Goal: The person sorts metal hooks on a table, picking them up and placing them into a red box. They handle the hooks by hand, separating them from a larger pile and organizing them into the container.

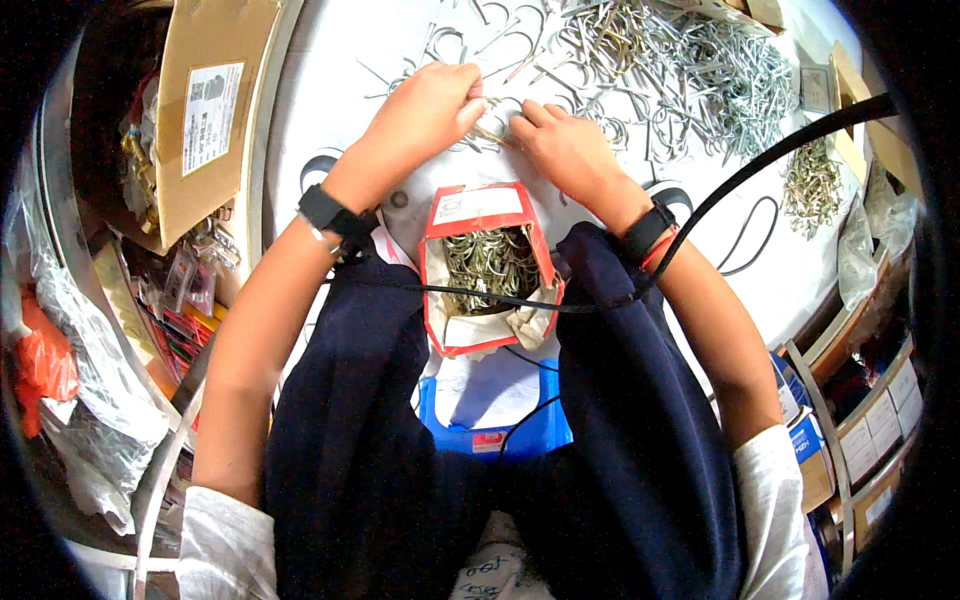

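Note:
My left hand [430, 105] is closed in a pinch above the white floor, its fingertips turned toward my other hand. Close by on the right, my right hand [568, 148] also has its fingers bent together. A thin brassy metal hook [488, 134] shows in the gap between the two; whether either hand grips it is hard to make out. Between my knees stands an open red cardboard box [432, 275] with many brassy hooks [490, 262] inside. Past my hands, loose silvery hooks [515, 35] are scattered across the floor.
A large pile of silvery hooks [735, 85] lies at the far right, with a smaller brassy pile [812, 185] nearer. A black cable [780, 150] crosses in front of my right arm. Cardboard boxes [215, 120] line the left. A blue stool [500, 437] sits below the red box.

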The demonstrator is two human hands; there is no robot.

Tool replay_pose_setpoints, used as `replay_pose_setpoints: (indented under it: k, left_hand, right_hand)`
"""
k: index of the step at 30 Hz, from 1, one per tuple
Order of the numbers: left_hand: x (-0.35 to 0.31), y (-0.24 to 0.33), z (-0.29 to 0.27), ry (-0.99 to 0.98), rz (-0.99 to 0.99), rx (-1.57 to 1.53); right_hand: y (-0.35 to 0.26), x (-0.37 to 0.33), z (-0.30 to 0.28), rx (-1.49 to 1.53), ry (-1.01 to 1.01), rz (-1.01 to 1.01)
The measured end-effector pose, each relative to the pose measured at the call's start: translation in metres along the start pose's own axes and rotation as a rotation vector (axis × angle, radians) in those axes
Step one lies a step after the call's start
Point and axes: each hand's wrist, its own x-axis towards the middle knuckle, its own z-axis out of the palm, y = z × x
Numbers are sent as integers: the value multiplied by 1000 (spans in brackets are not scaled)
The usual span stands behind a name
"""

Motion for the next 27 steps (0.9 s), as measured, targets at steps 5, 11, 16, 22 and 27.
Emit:
replay_pose_setpoints:
  k: [5, 11, 16, 22, 27]
  left_hand:
    - [-9, 6, -20, -34, -290, -429]
    - [-15, 1, -9, -94, -490, -856]
    - [-16, 10, -7, -125, -477, -1140]
    - [-21, 7, -8, -202, -513, -1190]
    - [-29, 7, -12, -301, -581, -1141]
  right_hand:
    - [-4, -6, -15, 167, 115, -5]
    - [-9, -3, -34, 314, 250, 4]
    - [-10, 8, -42, 382, 336, -17]
    - [-15, 18, -39, 434, 375, -47]
    - [-20, 18, -33, 462, 342, -32]
